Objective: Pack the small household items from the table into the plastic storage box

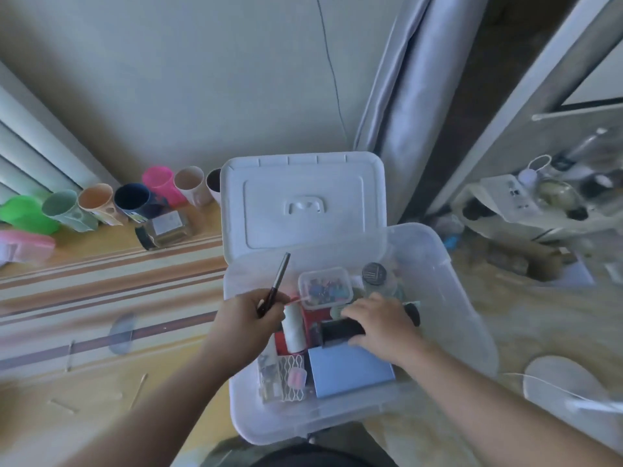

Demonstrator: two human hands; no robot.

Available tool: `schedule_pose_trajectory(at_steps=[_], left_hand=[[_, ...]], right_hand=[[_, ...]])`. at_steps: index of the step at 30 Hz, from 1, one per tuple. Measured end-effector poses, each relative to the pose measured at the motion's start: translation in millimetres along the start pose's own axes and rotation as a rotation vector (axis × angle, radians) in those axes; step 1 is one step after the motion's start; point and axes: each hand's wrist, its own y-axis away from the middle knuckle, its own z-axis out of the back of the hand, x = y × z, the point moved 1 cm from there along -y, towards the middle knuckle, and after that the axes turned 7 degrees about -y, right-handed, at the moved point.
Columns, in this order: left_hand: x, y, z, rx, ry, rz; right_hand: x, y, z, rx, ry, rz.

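Left hand (251, 315) grip on pen (274, 286), right hand (377, 323) flat over storage box (472, 318)

Home rm, curtain (401, 106), plastic cups (135, 200) along wall, striped tablecloth (101, 281)

pale wall (202, 79), grey curtain (404, 106), striped tabletop (101, 281)

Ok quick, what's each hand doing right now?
Left hand: closed, holding a dark pen over the box.
Right hand: fingers curled on a black item inside the box; a firm grip cannot be told.
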Motion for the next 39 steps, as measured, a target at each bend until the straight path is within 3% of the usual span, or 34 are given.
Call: schedule_pose_trajectory(at_steps=[8, 13, 18, 21, 25, 29, 31, 35, 39], left_hand=[[2.0, 4.4, -51.5, 0.084, -0.056, 0.092], [-2.6, 3.6, -65.4, 0.108, -0.019, 0.089], [-12.5, 1.0, -79.9, 0.234, 0.09, 0.066], [-12.7, 2.2, -87.6, 0.256, 0.048, 0.051], [3.5, 1.5, -87.4, 0.195, -0.07, 0.099], [19.7, -1.7, -84.1, 0.235, -0.128, 0.146], [21.9, -0.6, -84.2, 0.272, -0.133, 0.133], [15.2, 4.4, -88.4, 0.348, -0.262, 0.036], [-1.8, 4.1, -98.5, 0.409, -0.341, -0.114]], right_hand=[[-9.8, -15.1, -6.3, 0.125, -0.101, -0.007], [-10.5, 13.5, 13.9, -0.074, -0.425, 0.065], [8.6, 22.7, 12.2, -0.106, -0.453, 0.239], [7.6, 25.3, 11.5, -0.142, -0.4, 0.201], [-5.0, 36.3, 7.2, 0.073, -0.355, 0.015], [1.8, 46.3, -4.7, 0.283, -0.323, -0.021], [2.6, 43.4, -3.8, 0.206, -0.356, -0.045], [-11.9, 34.9, 11.1, -0.218, -0.461, -0.007], [-3.7, 32.3, 19.4, -0.146, -0.227, 0.256]])
